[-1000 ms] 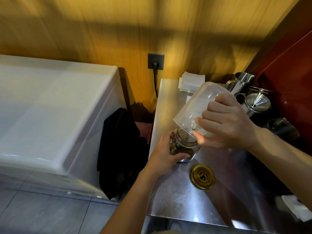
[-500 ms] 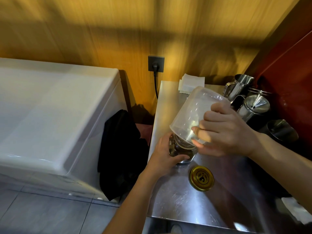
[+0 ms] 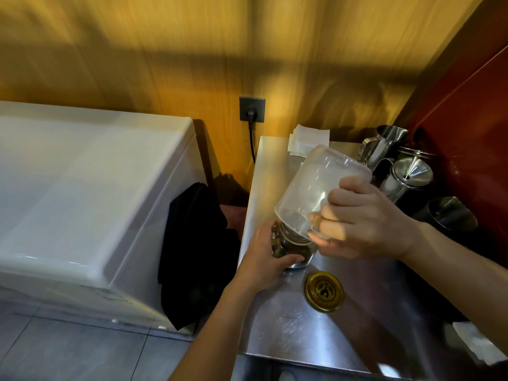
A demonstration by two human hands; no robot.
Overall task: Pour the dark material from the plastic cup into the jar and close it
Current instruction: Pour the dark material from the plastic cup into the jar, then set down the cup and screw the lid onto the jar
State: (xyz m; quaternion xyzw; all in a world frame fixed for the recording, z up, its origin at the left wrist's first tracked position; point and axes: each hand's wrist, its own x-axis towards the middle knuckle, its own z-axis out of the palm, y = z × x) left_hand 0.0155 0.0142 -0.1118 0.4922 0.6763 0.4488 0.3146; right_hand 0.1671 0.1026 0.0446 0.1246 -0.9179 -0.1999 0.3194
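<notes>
A clear plastic cup [image 3: 316,185] is tipped steeply, bottom up, with its mouth over the glass jar [image 3: 288,247]. My right hand [image 3: 365,221] grips the cup by its rim and side. The cup looks nearly empty. The jar stands on the steel counter [image 3: 288,334] near its left edge and holds dark material. My left hand [image 3: 265,254] wraps around the jar from the left. The jar's mouth is hidden behind the cup's rim. A gold lid [image 3: 324,292] lies flat on the counter just in front of the jar.
Steel pitchers [image 3: 384,145] and a lidded metal pot [image 3: 409,178] crowd the counter's back right, beside a red wall. Folded white paper [image 3: 308,143] lies at the back. A white chest appliance [image 3: 82,193] stands left, with a black cloth [image 3: 192,251] in the gap.
My right hand has tilted the cup a little steeper and lowered its mouth closer over the jar. My left hand and the lid have stayed put.
</notes>
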